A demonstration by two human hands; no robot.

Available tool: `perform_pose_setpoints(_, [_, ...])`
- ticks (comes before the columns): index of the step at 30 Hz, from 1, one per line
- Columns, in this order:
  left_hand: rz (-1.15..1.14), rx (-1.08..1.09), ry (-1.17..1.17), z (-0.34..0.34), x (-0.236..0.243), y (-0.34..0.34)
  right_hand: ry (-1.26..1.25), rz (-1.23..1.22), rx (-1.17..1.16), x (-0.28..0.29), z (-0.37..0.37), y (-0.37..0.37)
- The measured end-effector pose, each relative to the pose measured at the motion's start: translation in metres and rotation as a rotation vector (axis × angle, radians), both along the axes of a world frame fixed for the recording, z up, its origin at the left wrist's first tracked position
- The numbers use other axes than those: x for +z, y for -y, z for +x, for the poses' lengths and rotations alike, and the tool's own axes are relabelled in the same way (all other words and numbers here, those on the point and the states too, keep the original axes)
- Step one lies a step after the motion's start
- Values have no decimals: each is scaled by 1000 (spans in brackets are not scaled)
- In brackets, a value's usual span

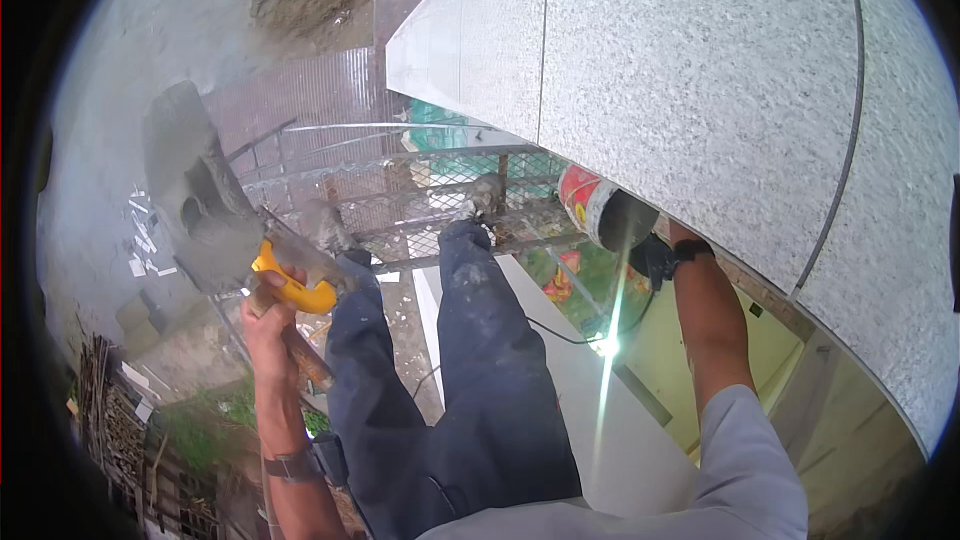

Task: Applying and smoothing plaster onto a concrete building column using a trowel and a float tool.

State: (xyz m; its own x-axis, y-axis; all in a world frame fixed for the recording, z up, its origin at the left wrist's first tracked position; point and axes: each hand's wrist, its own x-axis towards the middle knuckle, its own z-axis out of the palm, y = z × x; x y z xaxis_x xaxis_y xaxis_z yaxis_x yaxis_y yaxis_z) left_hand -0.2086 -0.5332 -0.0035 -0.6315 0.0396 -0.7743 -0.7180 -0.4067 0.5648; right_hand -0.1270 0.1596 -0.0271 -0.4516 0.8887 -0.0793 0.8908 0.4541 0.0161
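My left hand (268, 315) is closed around the yellow handle (290, 285) of a flat trowel with a grey, dirty plate. A brown wooden handle (308, 360) also passes through its grip. Beyond the fingers a grey mortar-like mass (200, 180) seems to lie on that tool's blade; the join is blurred. On the right, a red and white bucket (590, 198) is tilted beside the speckled panel's lower edge, its mouth dark grey. My right hand (655, 262), in a black glove, reaches under the panel to the bucket's rim. Its fingers are too dark to make out.
A large speckled white panel (700, 70) slants across the upper right. My feet stand by a metal mesh platform (450, 190), high above the ground. A bright lamp (605, 345) with a dark cable shines near a white ledge (610, 420). Sticks (110, 420) are piled far below left.
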Motion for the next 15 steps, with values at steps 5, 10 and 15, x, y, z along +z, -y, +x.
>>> perform_pose_setpoints(5, [0,29,-5,4,-4,2,-8,1,-9,3,1,1])
perform_pose_setpoints(10, [20,35,-5,8,-11,2,-28,5,-23,6,5,0])
perform_pose_setpoints(15, [8,55,25,17,-11,0,-56,3,-11,6,14,-7])
